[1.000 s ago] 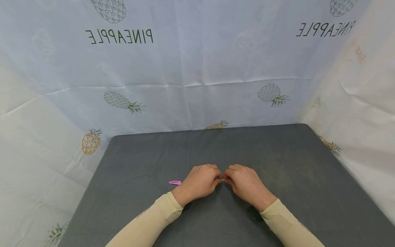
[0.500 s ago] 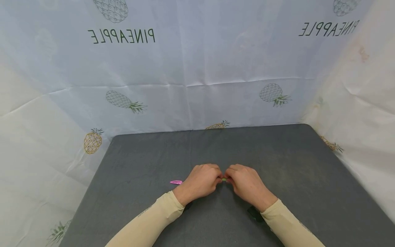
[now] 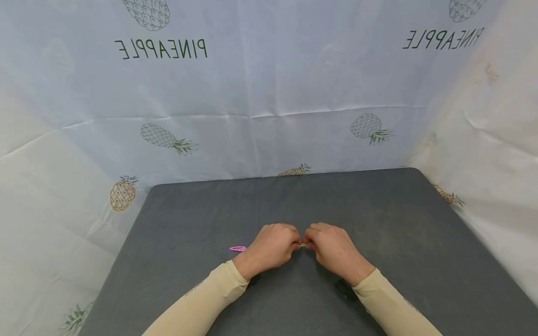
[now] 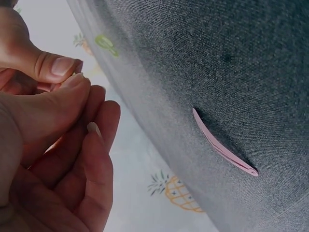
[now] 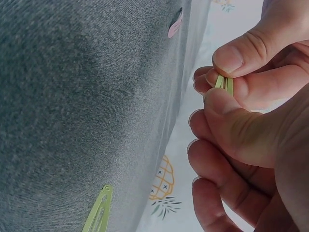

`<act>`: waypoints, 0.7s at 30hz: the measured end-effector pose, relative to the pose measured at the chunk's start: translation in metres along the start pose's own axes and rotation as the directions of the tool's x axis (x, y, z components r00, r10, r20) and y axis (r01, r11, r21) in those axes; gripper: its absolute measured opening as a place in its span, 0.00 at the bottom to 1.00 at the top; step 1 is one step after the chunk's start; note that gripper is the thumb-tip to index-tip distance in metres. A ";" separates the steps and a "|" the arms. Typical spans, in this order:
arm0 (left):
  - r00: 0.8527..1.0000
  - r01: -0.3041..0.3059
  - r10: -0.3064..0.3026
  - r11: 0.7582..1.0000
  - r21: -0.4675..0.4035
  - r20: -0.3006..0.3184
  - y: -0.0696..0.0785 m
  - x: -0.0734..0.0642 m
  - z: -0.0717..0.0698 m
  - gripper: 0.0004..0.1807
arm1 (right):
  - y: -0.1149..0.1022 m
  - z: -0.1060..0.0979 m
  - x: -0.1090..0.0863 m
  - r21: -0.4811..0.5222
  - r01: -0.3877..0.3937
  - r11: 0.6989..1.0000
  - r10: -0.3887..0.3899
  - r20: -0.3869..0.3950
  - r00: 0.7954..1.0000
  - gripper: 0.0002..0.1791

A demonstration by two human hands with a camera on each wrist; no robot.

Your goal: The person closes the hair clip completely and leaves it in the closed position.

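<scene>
Thumb and fingers of my left hand (image 3: pixel 275 246) and right hand (image 3: pixel 335 250) pinch a small green snap hair clip (image 3: pixel 303 244) between them, one hand at each end. In the right wrist view a short stretch of its narrow strips (image 5: pixel 230 86) shows between the two thumbs; the fingers cover both ends. A pink hair clip (image 3: pixel 237 248) lies on the table beside my left wrist, and its bent side (image 4: pixel 217 144) shows in the left wrist view. Another green hair clip (image 5: pixel 98 210) rests on the table near my right hand, hidden in the head view.
The dark grey cloth-covered table (image 3: pixel 201 210) has rounded far corners. A white curtain (image 3: pixel 269 84) printed with pineapples hangs behind it and along both sides. Dark wrist devices (image 3: pixel 346 290) show under the sleeves.
Both hands keep their pinch on the green hair clip at nearly the same spot. Only slight shifts show, in which the whole head view sways a little.
</scene>
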State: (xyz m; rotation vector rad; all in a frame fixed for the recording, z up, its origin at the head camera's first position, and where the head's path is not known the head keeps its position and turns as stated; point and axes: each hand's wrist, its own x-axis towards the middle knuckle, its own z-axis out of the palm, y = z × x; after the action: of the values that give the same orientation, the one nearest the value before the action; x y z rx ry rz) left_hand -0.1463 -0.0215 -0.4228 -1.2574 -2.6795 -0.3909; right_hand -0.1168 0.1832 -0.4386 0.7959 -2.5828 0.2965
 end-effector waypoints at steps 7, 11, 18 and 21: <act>1.000 -0.014 0.014 1.000 -0.022 0.004 -0.001 0.000 -0.001 0.06 | 0.000 -0.001 0.001 0.029 -0.008 1.000 0.007 0.028 1.000 0.14; 1.000 -0.019 0.019 1.000 -0.024 0.004 -0.002 0.001 0.000 0.04 | 0.001 -0.001 0.002 0.032 -0.010 0.999 0.009 0.039 0.999 0.13; 1.000 -0.024 0.024 0.999 -0.037 0.016 -0.002 0.000 0.001 0.03 | 0.002 -0.001 0.000 0.060 -0.021 0.998 0.018 0.058 0.998 0.13; 1.000 -0.024 0.025 0.999 -0.045 0.018 -0.001 -0.001 0.002 0.03 | 0.002 -0.001 -0.002 0.081 -0.023 0.996 0.017 0.072 0.997 0.13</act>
State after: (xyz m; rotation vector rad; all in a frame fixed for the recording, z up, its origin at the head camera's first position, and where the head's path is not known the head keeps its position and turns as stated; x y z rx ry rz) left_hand -0.1469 -0.0223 -0.4253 -1.3106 -2.6822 -0.4409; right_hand -0.1167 0.1864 -0.4385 0.8236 -2.6618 0.3883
